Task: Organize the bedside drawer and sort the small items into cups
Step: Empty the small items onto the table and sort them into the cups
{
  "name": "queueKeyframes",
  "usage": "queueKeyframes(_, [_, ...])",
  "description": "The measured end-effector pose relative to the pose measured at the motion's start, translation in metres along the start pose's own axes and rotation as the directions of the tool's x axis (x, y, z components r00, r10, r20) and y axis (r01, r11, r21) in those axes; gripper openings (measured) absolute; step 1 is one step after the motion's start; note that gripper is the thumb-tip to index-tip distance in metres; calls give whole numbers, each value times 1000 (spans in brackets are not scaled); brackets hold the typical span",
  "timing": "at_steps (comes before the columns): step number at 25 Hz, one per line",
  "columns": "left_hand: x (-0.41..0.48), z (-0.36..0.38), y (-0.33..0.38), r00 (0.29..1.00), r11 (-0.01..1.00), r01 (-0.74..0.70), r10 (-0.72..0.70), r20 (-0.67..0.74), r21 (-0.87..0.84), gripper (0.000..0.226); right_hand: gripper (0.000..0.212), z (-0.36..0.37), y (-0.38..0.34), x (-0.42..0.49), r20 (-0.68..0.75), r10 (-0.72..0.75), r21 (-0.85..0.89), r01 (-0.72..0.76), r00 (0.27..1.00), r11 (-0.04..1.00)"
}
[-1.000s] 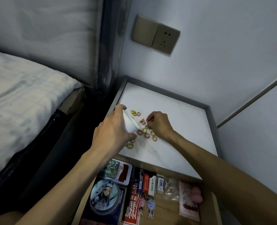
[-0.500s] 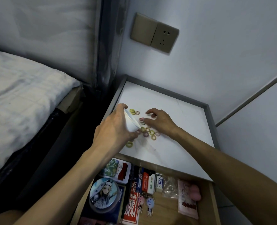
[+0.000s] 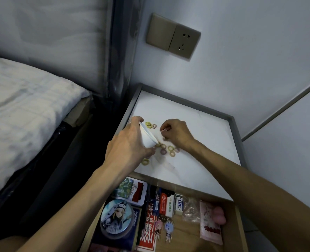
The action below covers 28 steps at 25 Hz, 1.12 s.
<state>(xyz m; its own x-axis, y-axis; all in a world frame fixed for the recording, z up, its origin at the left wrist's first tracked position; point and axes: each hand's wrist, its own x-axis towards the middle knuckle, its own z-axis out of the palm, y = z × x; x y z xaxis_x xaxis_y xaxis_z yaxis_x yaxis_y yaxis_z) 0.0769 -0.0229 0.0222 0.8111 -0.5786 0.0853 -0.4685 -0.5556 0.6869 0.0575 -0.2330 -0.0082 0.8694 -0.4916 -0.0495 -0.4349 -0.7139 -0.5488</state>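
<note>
The left hand point(image 3: 130, 146) wraps around a small white paper cup point(image 3: 148, 136), fingers curled on its wall, and holds it tilted with the mouth toward the far left, low over the worktop point(image 3: 196, 128). The right hand point(image 3: 176, 132) is nearly closed, thumb and forefinger pinched together above the surface; whether a ring sits between the tips I cannot tell.

The worktop is a smooth white slab with a raised grey rim on its left, back and right edges; its right half and back corner lie bare, leaving free room there. To the left, the bed point(image 3: 23, 115) with its pale, rumpled sheet lies beyond a dark gap. Below the worktop's front edge the wooden drawer point(image 3: 240, 224) stands pulled out, crowded with a round illustrated badge point(image 3: 117, 218), flat boxes, a pink packet point(image 3: 210, 226) and two small figure charms point(image 3: 164, 228).

The small rings point(image 3: 166, 149), soft loops in yellow, green and pink, lie scattered in the middle of the worktop between and beneath the two hands, with a few just beyond the cup's rim and one near the left wrist.
</note>
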Motion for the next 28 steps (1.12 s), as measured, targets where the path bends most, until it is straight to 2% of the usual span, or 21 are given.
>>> queueKeyframes(2, [0,0,1,1000,1000,-4,4,8,-16,86,9,-23,-14,-5,-48,7,204,3,999,979])
queueKeyframes(4, [2,1,2,1000,998,10,-9,23,-66,87,7,-40,-37,-19,22,-85,419,68,996,905])
queueKeyframes(5, [3,2,2,999,995,19,-16,27,-102,87,8,-43,-48,-28,87,-165,473,105,983,875])
queueKeyframes(6, [3,2,2,999,990,21,-17,28,-138,86,13,-43,-58,-38,150,-241,456,150,959,877])
queueKeyframes(8, [2,4,3,1000,982,13,-10,18,-191,85,26,-40,-70,-53,250,-341,267,274,906,924])
queueKeyframes(9, [1,4,3,1000,979,9,-7,12,-201,85,30,-41,-69,-55,253,-347,221,295,903,930])
queueKeyframes(10, [0,4,3,1000,979,8,-7,6,-203,84,30,-45,-66,-53,207,-335,245,283,919,927])
queueKeyframes(12, [-2,2,2,1000,980,15,-17,-9,-198,85,22,-56,-47,-45,42,-244,317,218,969,923])
queueKeyframes(14, [-2,1,0,999,983,21,-26,-26,-185,87,17,-58,-14,-34,-31,-101,137,104,994,985])
queueKeyframes(16, [-1,0,0,999,986,26,-31,-29,-166,88,35,-43,20,-33,84,37,-97,-29,996,995])
queueKeyframes(17, [-1,0,1,999,987,29,-34,-29,-158,88,41,-31,34,-35,150,64,-132,-44,987,990])
queueKeyframes(19, [0,0,2,999,988,30,-35,-31,-150,88,35,-10,49,-41,192,0,-119,24,981,993])
queueKeyframes(21, [1,-1,1,999,988,28,-33,-30,-153,88,21,-1,50,-46,131,-85,-99,98,988,990])
queueKeyframes(24, [1,-1,-1,999,988,31,-35,-28,-152,87,6,-1,43,-49,71,-101,-140,110,992,984])
queueKeyframes(28, [0,1,1,999,988,30,-33,-18,-151,88,11,-2,46,-49,97,-70,-258,93,993,962])
